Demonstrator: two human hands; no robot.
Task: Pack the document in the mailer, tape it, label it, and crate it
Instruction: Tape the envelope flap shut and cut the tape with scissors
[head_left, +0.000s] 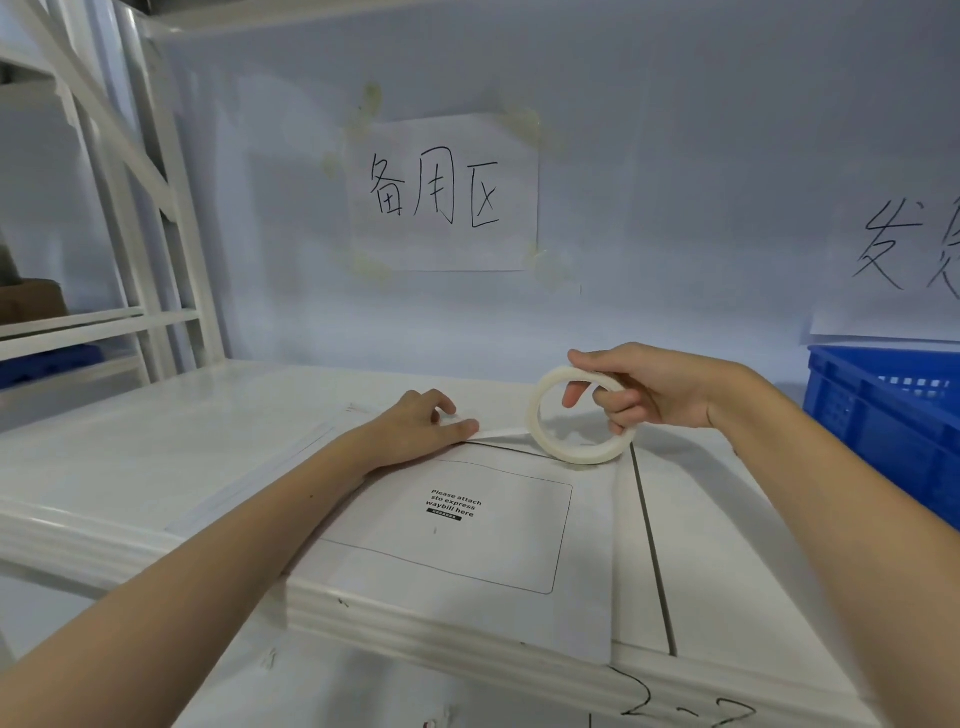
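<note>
Taping is underway: the left hand (423, 426) pins the strip to the flat white cardboard mailer (457, 525) while the right hand (639, 389) grips the white tape roll (579, 415), and tearing looks next.

Pale wall (675, 156) with taped handwritten sign (447, 192); white shelving (130, 218) left; white tabletop (130, 457).

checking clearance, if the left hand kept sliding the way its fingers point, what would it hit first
Probably the tape roll, which the right hand holds upright. The left hand points along the pulled strip on the mailer toward it; depth is unclear.
</note>
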